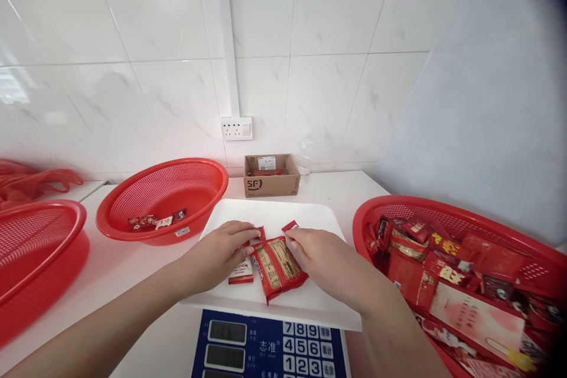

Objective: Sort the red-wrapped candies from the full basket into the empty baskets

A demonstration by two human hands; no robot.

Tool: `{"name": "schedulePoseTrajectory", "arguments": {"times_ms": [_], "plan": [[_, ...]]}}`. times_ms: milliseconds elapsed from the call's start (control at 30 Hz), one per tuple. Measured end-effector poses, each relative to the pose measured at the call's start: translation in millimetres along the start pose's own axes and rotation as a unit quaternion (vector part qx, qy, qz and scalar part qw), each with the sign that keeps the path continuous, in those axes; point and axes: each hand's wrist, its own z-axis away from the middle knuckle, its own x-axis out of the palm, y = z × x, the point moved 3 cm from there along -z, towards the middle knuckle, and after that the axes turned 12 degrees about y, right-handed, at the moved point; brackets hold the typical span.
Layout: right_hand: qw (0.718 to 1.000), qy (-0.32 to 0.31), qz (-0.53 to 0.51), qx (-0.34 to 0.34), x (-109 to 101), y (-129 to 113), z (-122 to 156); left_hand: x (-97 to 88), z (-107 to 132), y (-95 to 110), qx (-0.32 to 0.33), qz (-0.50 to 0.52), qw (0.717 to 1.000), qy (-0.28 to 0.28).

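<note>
A tiled wall backs the tabletop. Towards the tray's near edge, a red packet lies between your fingers. Your left hand bends over a white sachet; your right hand curls by a red sachet. I cannot tell what either grips. The back basket holds few packets; the right basket, cut off, is heaped.
</note>
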Motion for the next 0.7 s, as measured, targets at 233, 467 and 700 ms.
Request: {"name": "schedulePoseTrajectory", "arguments": {"times_ms": [233, 467, 700], "plan": [[1.000, 0.022, 0.018, 0.007, -1.6, 0.1, -2.7, 0.2, -3.1, -7.2, -0.007, -0.027, 1.000, 0.009], [1.000, 0.017, 0.002, -0.004, -1.1, 0.5, -2.3, -0.2, 4.0, 4.2, 0.019, -0.001, 1.000, 0.004], [1.000, 0.011, 0.003, -0.002, 3.2, 1.8, -4.1, 4.8, 4.2, -3.2, 0.003, 0.013, 1.000, 0.026]]}}
